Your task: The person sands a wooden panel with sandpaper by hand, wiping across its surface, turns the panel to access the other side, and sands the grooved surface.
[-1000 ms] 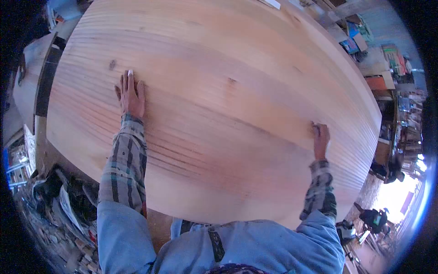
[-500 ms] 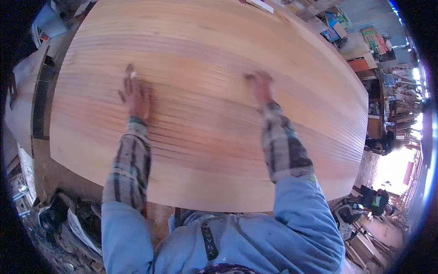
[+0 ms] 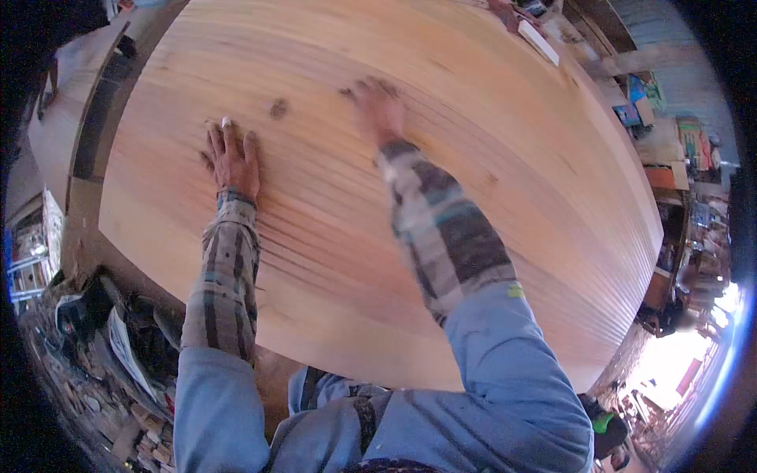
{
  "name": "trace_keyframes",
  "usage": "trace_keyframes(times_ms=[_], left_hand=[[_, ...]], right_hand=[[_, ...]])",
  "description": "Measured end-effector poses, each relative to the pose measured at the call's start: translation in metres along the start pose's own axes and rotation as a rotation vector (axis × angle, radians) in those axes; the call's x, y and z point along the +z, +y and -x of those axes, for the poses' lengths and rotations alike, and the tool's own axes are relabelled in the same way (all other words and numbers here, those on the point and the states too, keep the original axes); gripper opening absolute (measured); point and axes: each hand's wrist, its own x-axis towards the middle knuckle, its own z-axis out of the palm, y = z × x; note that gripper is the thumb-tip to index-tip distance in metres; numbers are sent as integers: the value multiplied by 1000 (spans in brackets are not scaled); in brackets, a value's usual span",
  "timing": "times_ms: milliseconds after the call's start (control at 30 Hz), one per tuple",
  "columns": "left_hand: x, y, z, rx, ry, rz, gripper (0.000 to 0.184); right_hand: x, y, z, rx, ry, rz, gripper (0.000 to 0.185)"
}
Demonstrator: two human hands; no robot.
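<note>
A broad panel of pale, streaky wood point(image 3: 339, 307) with a ribbed-looking grain fills most of the view in front of me. My left hand point(image 3: 234, 167) lies flat on it, fingers spread, with something white on one fingertip. Farther out and to the right, my right hand point(image 3: 380, 113) rests on the same surface, somewhat blurred, fingers stretched out and holding nothing I can see. Between and beyond the hands, a dark knot point(image 3: 278, 109) marks the wood. Both forearms wear plaid cuffs below blue sleeves.
A white strip point(image 3: 538, 42) lies at the panel's far right edge. Beyond the right side stand an orange box point(image 3: 661, 176) and assorted shop clutter. A second board point(image 3: 71, 102) is at the left. Scraps and a dark, bulky object point(image 3: 79, 314) lie at lower left.
My right hand has slid left and farther out across the wood, its forearm now slanting inward. My left hand stays nearly in place. The view has turned somewhat, uncovering the knot.
</note>
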Motion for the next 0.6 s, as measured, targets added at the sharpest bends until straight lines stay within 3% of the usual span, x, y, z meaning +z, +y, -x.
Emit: trace_keyframes(times_ms=[67,167,200,233,300,333,400,500,600], left_hand=[[-2,-2,-3,-5,-68,52,66],[-4,1,-4,-6,-111,-71,67],[-5,0,-3,11,-102,-84,67],[-7,1,-3,25,-99,-98,67],[-13,5,-4,-24,-99,-39,68],[-15,7,-3,-41,-113,33,68],[-15,7,-4,-47,-96,49,68],[-24,21,6,-42,-108,99,69],[-25,21,1,-27,-113,134,69]], right_hand=[[-14,-32,-31,-14,-120,-84,27],[-1,45,47,154,-16,-333,29],[-32,68,81,95,97,-147,27],[-53,100,120,205,107,-615,25],[-101,170,196,194,83,-162,16],[-131,180,215,221,83,-140,12],[-146,188,236,511,56,-121,15],[-135,115,174,448,-76,-66,19],[-16,86,98,144,104,38,22]])
